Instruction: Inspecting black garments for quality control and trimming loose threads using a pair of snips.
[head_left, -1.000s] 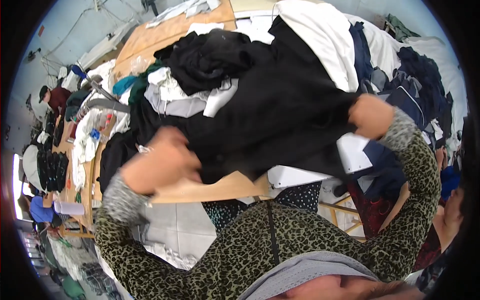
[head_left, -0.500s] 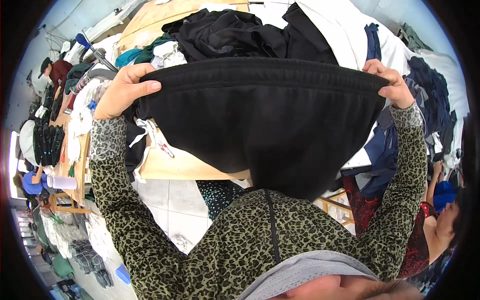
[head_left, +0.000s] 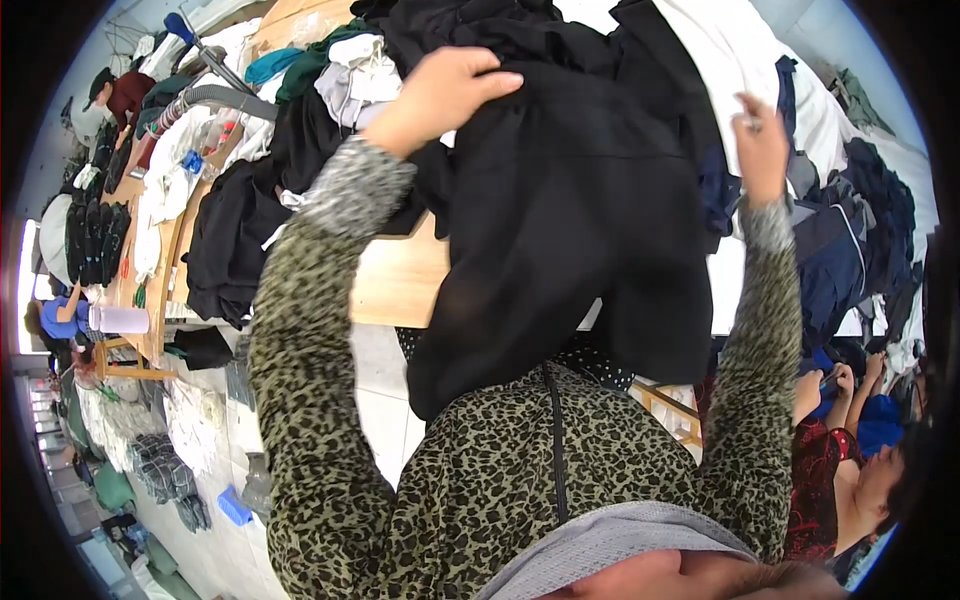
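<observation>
A pair of black trousers (head_left: 570,200) lies over the table's front edge, its legs hanging down onto my lap. My left hand (head_left: 445,98) is closed at the upper left of the trousers, thumb and fingers on the waist end. Off to the right of the cloth, my right hand (head_left: 763,155) is raised with curled fingers, apart from the trousers. It is slightly blurred, and what its fingers hold, if anything, cannot be made out. Behind the trousers rises a heap of black garments (head_left: 450,30).
Black cloth (head_left: 235,240) and white cloth (head_left: 360,80) lie to the left, near a grey hose (head_left: 225,97). Navy garments (head_left: 815,250) and a white sheet (head_left: 715,60) are at right. A co-worker in red patterned clothing (head_left: 820,500) sits close on my right.
The waistband, stretched wide between both hands before, is no longer stretched. My right hand has let go of it, and my left hand has moved right and away from me.
</observation>
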